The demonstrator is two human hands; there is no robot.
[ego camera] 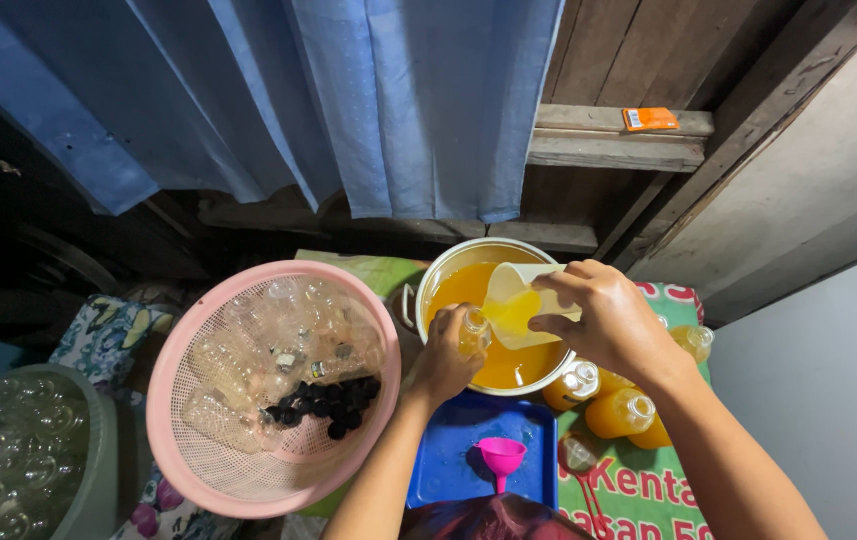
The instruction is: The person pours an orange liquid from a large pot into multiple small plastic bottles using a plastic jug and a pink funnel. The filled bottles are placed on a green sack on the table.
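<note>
One pot point(435, 272) of orange juice stands under both hands. The left hand point(441, 365) has its fingers point(438, 325) clamped round one small bottle point(474, 331), held over the pot's near side. The right hand point(610, 322) has its fingers point(560, 325) closed on one clear jug point(513, 305), tilted, its spout just above the bottle mouth; juice shows in the jug.

Right of the right hand's fingers lie at least four filled bottles point(620, 412), crowded together against the pot wall; the exact count is hidden by the arm. Below the left hand's fingers sits one blue tray point(453, 455) carrying one pink funnel point(500, 458), close to the near edge of view. Left of them is one pink basket point(170, 400) of many empty bottles and a heap of black caps point(323, 403), too many to count, its rim near the pot. Farther left, one green basket point(88, 480) holds more empties.

Open room is scant: the pot, tray and basket sit close together, with only the tray's bare blue patch free.
</note>
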